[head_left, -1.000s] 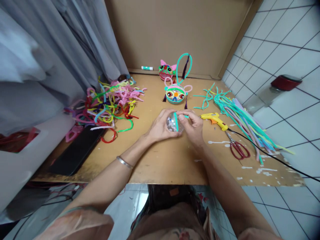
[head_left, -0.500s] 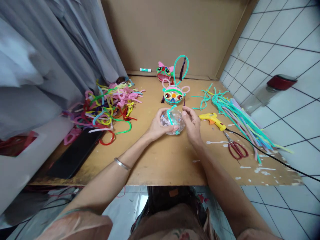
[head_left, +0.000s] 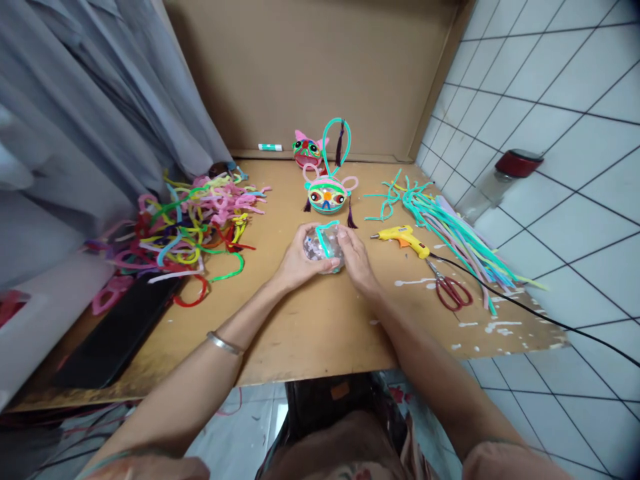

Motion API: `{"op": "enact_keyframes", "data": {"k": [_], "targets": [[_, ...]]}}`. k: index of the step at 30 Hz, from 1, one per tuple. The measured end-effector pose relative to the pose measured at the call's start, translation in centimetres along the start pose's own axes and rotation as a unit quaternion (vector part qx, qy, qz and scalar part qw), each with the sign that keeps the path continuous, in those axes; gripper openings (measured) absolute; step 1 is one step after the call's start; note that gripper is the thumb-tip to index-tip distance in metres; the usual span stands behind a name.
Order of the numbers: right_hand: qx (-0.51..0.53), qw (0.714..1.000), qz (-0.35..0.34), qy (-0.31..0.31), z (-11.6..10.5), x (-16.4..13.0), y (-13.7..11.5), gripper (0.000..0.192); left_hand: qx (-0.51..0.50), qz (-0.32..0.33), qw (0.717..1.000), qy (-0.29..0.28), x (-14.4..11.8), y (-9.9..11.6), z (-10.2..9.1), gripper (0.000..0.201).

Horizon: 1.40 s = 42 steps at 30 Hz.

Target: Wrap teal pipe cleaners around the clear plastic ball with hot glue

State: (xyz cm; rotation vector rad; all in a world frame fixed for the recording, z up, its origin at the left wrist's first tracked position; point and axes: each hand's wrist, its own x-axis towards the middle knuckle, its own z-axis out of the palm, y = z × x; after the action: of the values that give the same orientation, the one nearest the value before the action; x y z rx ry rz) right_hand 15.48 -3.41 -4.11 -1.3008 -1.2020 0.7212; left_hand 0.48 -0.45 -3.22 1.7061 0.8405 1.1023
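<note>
Between my hands is a clear, round plastic ball (head_left: 314, 252) with small pale bits showing in it. A turquoise pipe cleaner (head_left: 324, 240) runs down over the ball, its top end bent to the right. My left hand (head_left: 296, 260) grips the ball from the left, thumb across its lower front. On the right side, my right hand (head_left: 356, 257) lies against the ball with its fingertips near the pipe cleaner's upper end. Just behind stands a decorated animal-face lantern (head_left: 327, 195) with pink ears, a turquoise loop and dark tassels.
Loose coloured pipe cleaners (head_left: 200, 220) and a black phone-like slab (head_left: 120, 333) lie left. To the right are a yellow glue gun (head_left: 403, 239) with a trailing cord, red-handled scissors (head_left: 453, 292) and straight pipe cleaners (head_left: 460, 233). Behind sit a second animal-face piece (head_left: 307, 152) and a glue stick (head_left: 270, 147).
The view has shifted, so the table items appear further left. My right hand has closed in from beside the ball to lie flatter against its right side. My left hand keeps its grip.
</note>
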Motion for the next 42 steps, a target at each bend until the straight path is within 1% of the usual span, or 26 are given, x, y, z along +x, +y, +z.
{"op": "enact_keyframes", "data": {"k": [5,9,12,17,20,25,28,32,36,42], "targets": [[0.015,1.000,0.009,-0.004,0.36,-0.26,-0.14,0.086,0.013,0.008,1.000,-0.003,0.24,-0.13,-0.21,0.085],[0.016,1.000,0.015,-0.010,0.52,-0.42,-0.26,0.091,0.011,0.021,0.999,0.023,0.47,-0.38,-0.35,0.083],[0.010,1.000,0.019,-0.018,0.51,-0.49,-0.31,0.095,0.024,0.022,0.999,0.031,0.54,-0.29,-0.49,0.081],[0.002,1.000,0.019,-0.024,0.36,-0.57,-0.51,0.095,0.045,0.008,0.999,0.029,0.54,0.16,-0.66,0.083],[-0.004,1.000,0.012,-0.028,0.31,-0.57,-0.58,0.098,0.048,-0.001,0.998,0.031,0.54,0.21,-0.64,0.086],[-0.002,1.000,0.011,-0.026,0.39,-0.53,-0.54,0.095,0.049,0.012,0.998,0.033,0.54,-0.04,-0.59,0.084],[-0.004,0.999,0.013,-0.030,0.42,-0.51,-0.53,0.100,0.046,0.015,0.998,0.034,0.57,-0.17,-0.55,0.084],[-0.003,0.999,0.019,-0.037,0.38,-0.50,-0.59,0.099,0.046,0.025,0.998,0.039,0.61,-0.32,-0.50,0.081],[-0.009,0.999,0.023,-0.044,0.25,-0.57,-0.83,0.103,0.046,0.028,0.998,0.035,0.64,-0.35,-0.55,0.080],[0.000,0.999,0.018,-0.052,0.35,-0.63,-0.72,0.098,0.040,0.019,0.998,0.036,0.64,-0.18,-0.53,0.081]]}}
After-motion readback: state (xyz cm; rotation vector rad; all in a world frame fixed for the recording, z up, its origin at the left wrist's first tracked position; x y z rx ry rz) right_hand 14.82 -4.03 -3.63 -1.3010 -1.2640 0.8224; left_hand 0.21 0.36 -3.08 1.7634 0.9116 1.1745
